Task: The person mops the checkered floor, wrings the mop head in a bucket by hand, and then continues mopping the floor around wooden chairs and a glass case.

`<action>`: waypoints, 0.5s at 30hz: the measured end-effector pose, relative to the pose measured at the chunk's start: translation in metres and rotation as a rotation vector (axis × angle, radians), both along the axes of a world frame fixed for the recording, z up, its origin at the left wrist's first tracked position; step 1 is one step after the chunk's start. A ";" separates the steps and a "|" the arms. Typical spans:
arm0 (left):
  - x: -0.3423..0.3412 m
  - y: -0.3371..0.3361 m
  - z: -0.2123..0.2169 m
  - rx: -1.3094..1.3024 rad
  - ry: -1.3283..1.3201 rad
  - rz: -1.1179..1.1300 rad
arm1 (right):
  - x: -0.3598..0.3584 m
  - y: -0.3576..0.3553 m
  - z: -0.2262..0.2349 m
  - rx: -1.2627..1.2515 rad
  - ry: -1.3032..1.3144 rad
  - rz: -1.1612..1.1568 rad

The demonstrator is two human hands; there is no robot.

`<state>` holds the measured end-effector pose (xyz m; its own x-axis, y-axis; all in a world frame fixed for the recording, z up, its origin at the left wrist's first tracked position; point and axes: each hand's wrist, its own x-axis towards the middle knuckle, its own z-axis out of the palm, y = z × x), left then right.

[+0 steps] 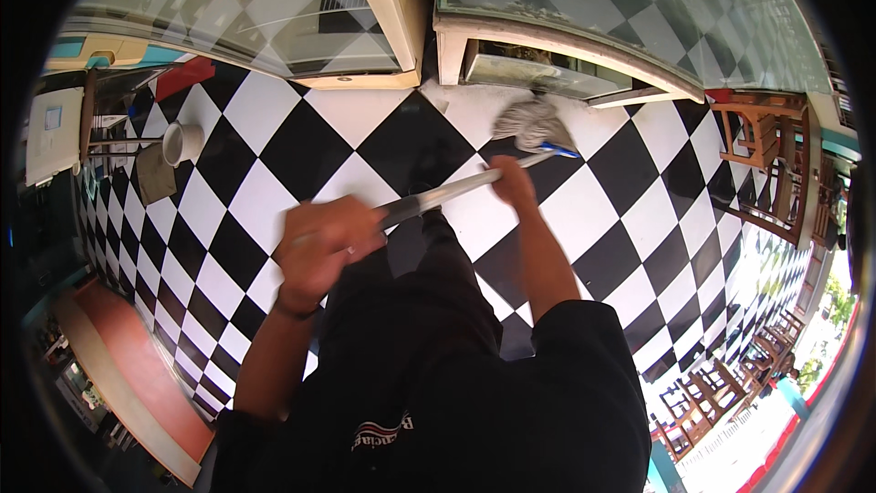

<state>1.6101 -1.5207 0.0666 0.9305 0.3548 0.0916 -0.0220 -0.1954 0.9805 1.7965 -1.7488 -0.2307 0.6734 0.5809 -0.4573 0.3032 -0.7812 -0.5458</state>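
A mop [447,191] slants across the view in front of my body, gripped in both hands. Near the upper end of its pale handle, my left hand [327,242] is closed, slightly smeared by motion. My right hand [513,183] wraps round the handle lower down, close to the blue clamp. The grey string mop head [534,122] rests on the black and white checkered floor [411,132], just in front of the low base of a glass-topped cabinet. Its strands are blurred and spread towards the cabinet.
Two glass cabinets, a left one [365,79] and a right one [566,59], line the far side. A white bucket [182,142] stands at left beside a brown cloth or mat [155,173]. Wooden chairs [757,132] are at right, with more at lower right. A curved reddish counter [137,356] is at lower left.
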 end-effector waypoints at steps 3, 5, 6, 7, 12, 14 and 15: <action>0.060 -0.054 -0.046 -0.470 -0.064 -0.253 | 0.027 -0.096 -0.063 0.149 -0.275 -0.490; 0.057 -0.082 -0.082 -0.646 -0.040 -0.356 | 0.019 -0.112 -0.040 0.018 -0.326 -0.470; 0.057 -0.095 -0.087 -0.721 -0.041 -0.415 | 0.015 -0.133 -0.045 0.029 -0.329 -0.525; 0.053 -0.098 -0.084 -0.650 -0.045 -0.436 | 0.010 -0.144 -0.047 -0.050 -0.315 -0.481; 0.032 -0.064 -0.049 -0.336 -0.019 -0.650 | -0.030 -0.110 -0.059 0.242 -0.505 -0.449; 0.010 -0.043 -0.032 -0.312 -0.019 -0.611 | -0.048 -0.075 -0.057 0.313 -0.515 -0.437; -0.003 -0.029 -0.023 -0.293 -0.012 -0.588 | -0.056 -0.053 -0.051 0.380 -0.511 -0.423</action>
<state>1.6072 -1.5496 0.0437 0.9763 -0.2009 0.0800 -0.0550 0.1273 0.9903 1.7402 -1.8015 -0.2821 0.9477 0.2810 0.1510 0.3068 -0.6735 -0.6725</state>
